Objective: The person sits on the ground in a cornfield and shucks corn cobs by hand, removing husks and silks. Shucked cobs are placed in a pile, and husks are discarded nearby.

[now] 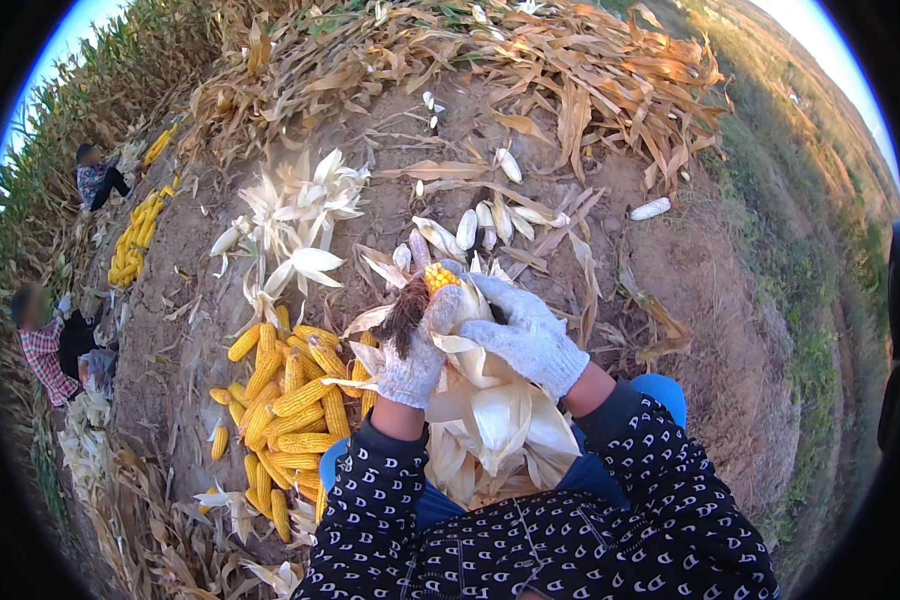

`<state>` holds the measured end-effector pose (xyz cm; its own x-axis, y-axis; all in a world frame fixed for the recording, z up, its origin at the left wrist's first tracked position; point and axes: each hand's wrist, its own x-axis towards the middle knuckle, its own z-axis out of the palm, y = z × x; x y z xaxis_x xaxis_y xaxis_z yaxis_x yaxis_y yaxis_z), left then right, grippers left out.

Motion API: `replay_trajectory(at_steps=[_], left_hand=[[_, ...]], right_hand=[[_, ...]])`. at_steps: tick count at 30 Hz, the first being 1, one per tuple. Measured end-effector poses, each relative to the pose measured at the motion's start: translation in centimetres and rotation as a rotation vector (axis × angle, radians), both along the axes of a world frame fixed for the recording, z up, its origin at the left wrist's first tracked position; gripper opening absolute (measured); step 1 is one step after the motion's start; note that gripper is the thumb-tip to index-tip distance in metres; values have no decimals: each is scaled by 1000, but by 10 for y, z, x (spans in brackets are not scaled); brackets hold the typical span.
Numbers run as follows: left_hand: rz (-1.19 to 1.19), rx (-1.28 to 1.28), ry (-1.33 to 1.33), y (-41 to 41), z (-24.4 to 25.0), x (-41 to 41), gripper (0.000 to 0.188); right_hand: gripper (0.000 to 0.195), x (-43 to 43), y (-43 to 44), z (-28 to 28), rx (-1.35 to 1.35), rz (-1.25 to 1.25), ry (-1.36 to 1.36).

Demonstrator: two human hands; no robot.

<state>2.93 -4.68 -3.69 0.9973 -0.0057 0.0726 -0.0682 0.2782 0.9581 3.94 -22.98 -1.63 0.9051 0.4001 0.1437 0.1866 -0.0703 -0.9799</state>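
Observation:
Both hands wear whitish knit gloves and meet at one ear of corn (441, 278), whose yellow kernels show at the top. My left hand (418, 352) is closed round the ear, with dark brown silk (406, 315) hanging over its fingers. My right hand (523, 330) grips the pale husk on the ear's right side; its fingertips are partly hidden. Peeled pale husks (502, 420) lie below the hands, over my lap. To the left, husked yellow ears (292, 412) form a pile on the soil. Pale ears, some in husk (466, 229), lie just beyond the hands.
Loose white husks (307, 202) lie ahead on the left. A heap of dry corn leaves (570, 60) spans the far side. Two people sit at the left, one in a plaid shirt (49, 360), near another row of yellow ears (135, 236). Standing corn (82, 90) rises behind them.

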Motion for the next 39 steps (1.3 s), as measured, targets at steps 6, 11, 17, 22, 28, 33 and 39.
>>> replay_trajectory(at_steps=[6,11,17,22,28,33,39], left_hand=[[16,86,62,2,-12,8,61],[10,144,57,1,-6,5,61],[66,207,32,1,-3,3,52],[157,231,-48,16,-17,12,48],[239,-237,118,41,7,13,50],[291,-197,97,58,9,12,51],[236,497,-47,63,-15,6,50]], right_hand=[[68,-8,5,3,-82,-176,-56],[56,-8,8,3,-97,-258,-200],[30,-4,3,17,-9,-194,-15],[20,-3,4,18,50,-149,-57],[14,-10,-3,18,158,-74,23],[28,0,-5,16,243,-113,10],[48,-1,24,28,-46,-51,-295]])
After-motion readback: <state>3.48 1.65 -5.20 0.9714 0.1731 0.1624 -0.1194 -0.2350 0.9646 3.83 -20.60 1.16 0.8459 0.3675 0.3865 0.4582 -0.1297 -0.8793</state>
